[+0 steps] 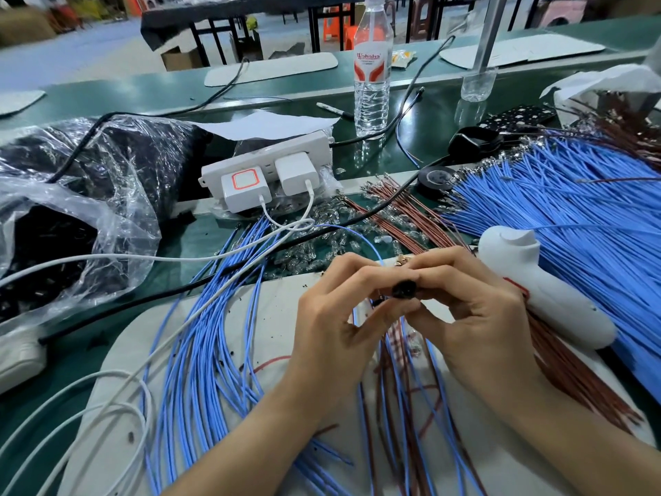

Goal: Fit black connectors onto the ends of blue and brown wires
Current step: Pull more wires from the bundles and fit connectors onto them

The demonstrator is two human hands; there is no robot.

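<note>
Both hands meet over the white work mat (272, 323) at centre. My left hand (336, 316) and my right hand (475, 313) pinch a small black connector (403, 290) between their fingertips. A metal wire terminal (403, 260) shows just above my right fingers, and a thin blue wire (361, 239) arcs up from there. Loose blue wires (200, 352) fan across the mat on the left. Mixed blue and brown wires (404, 406) lie under my wrists. A big bundle of blue wires (572, 209) fills the right side.
A white gun-shaped tool (543, 291) lies right of my hands. Behind are brown wires (400, 216), clear small parts (322, 245), a power strip with chargers (264, 173), a water bottle (372, 73), a tape roll (436, 179) and plastic bags of black parts (71, 209).
</note>
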